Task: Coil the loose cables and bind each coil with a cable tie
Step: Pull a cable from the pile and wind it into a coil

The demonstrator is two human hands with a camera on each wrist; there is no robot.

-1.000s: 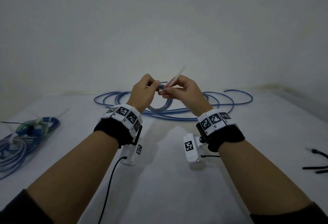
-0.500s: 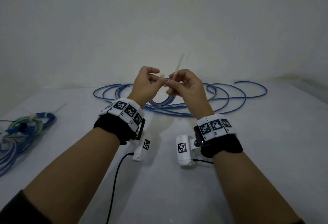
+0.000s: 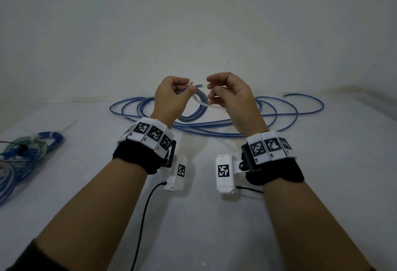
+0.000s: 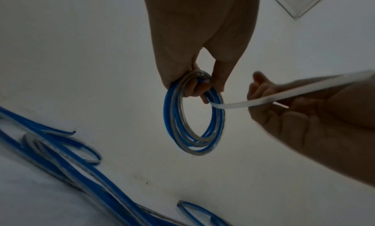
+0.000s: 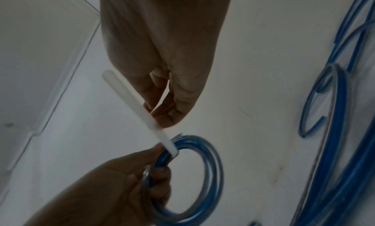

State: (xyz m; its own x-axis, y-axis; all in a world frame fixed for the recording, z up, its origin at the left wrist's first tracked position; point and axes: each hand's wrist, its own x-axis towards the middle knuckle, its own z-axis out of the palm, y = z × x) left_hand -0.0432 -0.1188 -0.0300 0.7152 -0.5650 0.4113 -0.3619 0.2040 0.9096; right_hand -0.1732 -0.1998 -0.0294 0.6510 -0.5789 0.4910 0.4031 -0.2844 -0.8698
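We hold both forearms raised over the bench (image 3: pixel 214 217), wrists bent so the hands meet above its far middle. Our left hand (image 3: pixel 169 96) curls its fingers through the top of a small blue and clear coil (image 4: pixel 193 115), a closed grip from which the coil hangs free of the bench. A white tie (image 5: pixel 140 110) passes round the coil's strands right beside those fingers. Our right hand (image 3: pixel 232 94), just right of the left, pinches the tie's strap between thumb and fingers, the strap running taut from the coil. Loose cable (image 3: pixel 279 111) lies in wide loops on the bench behind the hands. A bundle (image 3: pixel 28 152) of coiled cables lies at the left edge.
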